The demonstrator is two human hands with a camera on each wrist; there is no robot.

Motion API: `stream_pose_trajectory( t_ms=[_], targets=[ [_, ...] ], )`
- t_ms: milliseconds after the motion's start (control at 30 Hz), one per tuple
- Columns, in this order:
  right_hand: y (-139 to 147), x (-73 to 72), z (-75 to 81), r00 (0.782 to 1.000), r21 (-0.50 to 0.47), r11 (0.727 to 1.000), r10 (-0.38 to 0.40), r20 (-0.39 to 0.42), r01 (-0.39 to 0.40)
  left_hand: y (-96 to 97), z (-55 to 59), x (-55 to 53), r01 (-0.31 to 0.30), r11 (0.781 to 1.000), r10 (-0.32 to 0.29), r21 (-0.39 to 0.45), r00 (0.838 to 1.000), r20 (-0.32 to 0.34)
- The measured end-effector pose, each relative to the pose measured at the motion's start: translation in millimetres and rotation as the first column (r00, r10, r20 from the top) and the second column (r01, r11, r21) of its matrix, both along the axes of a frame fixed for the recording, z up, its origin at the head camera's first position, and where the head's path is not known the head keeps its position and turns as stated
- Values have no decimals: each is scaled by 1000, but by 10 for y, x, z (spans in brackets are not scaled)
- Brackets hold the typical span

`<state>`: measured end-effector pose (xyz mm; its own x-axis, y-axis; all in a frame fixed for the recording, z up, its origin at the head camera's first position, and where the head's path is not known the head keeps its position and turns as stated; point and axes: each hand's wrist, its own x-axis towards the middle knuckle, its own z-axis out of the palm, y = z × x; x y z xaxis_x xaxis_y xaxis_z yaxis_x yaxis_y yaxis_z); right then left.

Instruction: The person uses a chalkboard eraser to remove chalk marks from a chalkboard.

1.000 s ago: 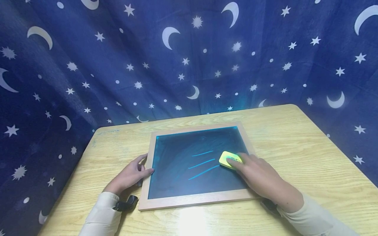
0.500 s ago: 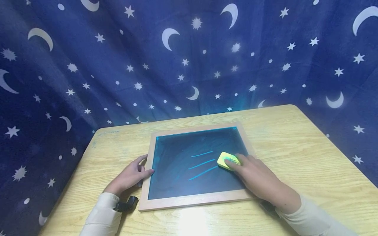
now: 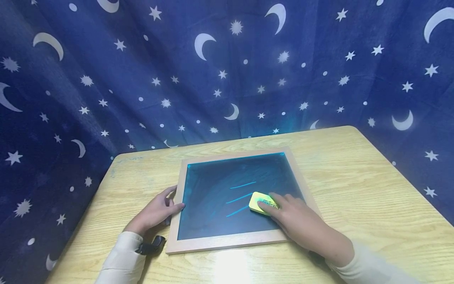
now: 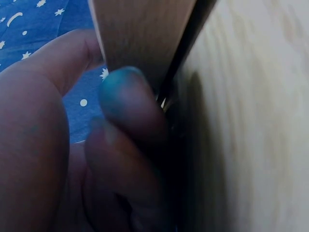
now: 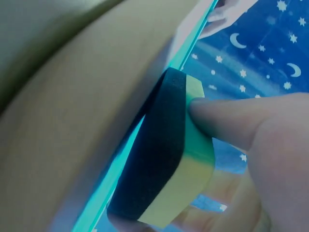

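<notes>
Beneath your fingers (image 3: 167, 192) spreads a wood-grain table (image 3: 358, 189); beyond them hangs a blue moon-and-star curtain (image 3: 198, 79).

Left sleeve (image 3: 118, 260): cream, long, plain; faint creases; cuff ends at the wrist; enters the head view from 7 o'clock;
Right sleeve (image 3: 369, 262): matching cream, plain; enters from 5 o'clock; outer part blurred;
Left wrist camera (image 3: 153, 246): black; rounded block projecting toward 2 o'clock from the cuff;
Right wrist camera (image 3: 317, 258): dark; mostly hidden beneath the wrist;
Left hand (image 3: 156, 211), right hand (image 3: 296, 217): bare to the cuffs.
</notes>
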<state>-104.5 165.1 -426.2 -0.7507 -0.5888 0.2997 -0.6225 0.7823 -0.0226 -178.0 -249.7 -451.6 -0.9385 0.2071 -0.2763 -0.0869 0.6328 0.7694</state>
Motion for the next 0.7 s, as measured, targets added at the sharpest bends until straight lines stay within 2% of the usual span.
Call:
stream_pose_trajectory(
  t_ms=[167,367,700],
  targets=[
    [-63,54,2,999,-12,1000,30,36,-29,3,-2,1,-6,1000,6,-11,1000,1],
    [-129,106,-8,996,-8,997,78,36,-78,6,-6,-4,-18,1000,18,-16,1000,0],
    [-187,145,-23,994,-15,996,90,59,-89,0,-1,5,-17,1000,17,-14,1000,1]
  ],
)
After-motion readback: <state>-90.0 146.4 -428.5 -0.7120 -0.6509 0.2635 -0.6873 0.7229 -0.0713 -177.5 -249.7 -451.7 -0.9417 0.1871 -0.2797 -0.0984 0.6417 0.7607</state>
